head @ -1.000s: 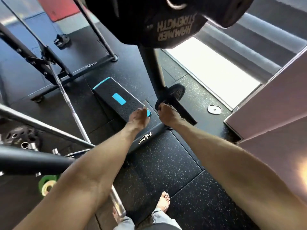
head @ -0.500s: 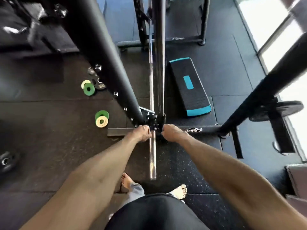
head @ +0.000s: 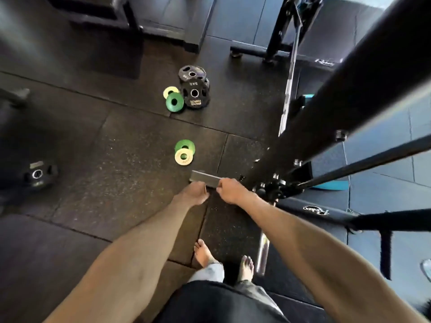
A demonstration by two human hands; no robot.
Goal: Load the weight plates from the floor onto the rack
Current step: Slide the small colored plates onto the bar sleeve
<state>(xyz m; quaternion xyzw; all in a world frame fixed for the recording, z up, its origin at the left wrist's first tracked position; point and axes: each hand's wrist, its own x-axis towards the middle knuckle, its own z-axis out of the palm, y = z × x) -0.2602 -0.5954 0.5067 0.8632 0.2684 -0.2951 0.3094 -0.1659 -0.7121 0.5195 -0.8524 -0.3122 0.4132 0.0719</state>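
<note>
Small plates lie on the black rubber floor: a green plate (head: 185, 145) under a pale yellow one (head: 184, 156) just beyond my hands. Farther off, a green plate (head: 174, 102) and a yellow plate (head: 170, 91) sit beside two overlapping black plates (head: 194, 93). Another black plate (head: 38, 174) lies at the far left. The rack's black upright (head: 326, 108) rises on the right. My left hand (head: 193, 194) and my right hand (head: 231, 190) hang side by side over the rack's base foot (head: 205, 179), fingers loosely curled, holding nothing.
A chrome barbell (head: 288, 85) runs along the floor beside the upright, its end (head: 262, 255) near my bare feet (head: 246, 268). Black rack crossbars (head: 373, 164) reach out on the right. A blue-edged step platform (head: 331, 185) shows behind the rack. Dark equipment stands at the top left.
The view has swung left from the rack's loaded post, past the step platform, to the floor plates. Both hands stayed together in front of me, holding nothing.
</note>
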